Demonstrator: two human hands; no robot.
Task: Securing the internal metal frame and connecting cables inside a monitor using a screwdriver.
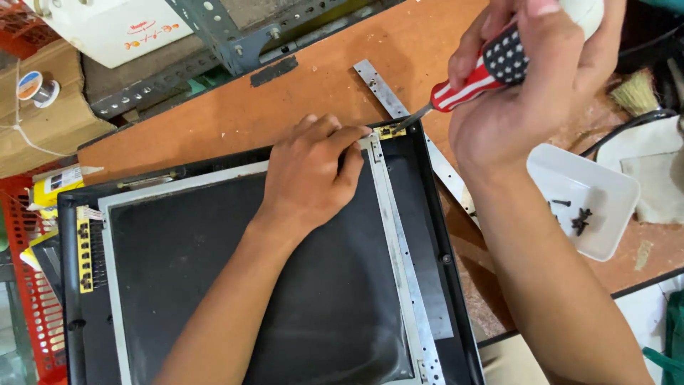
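You work in bright, even light that falls from above, so colours on the orange desk (235,121) read clearly. Your left hand (313,171) casts only a soft, short shadow onto the dark panel (235,285) beneath it. The panel has a dull sheen without hard glare, while the white tray (605,189) looks nearly washed out. Your right hand (527,93) is slightly soft, close to the lens. Straight edges bend a little toward the corners.

L hand (310,171) flat, palm down; R hand (520,85) fisted (tight grip), raised.
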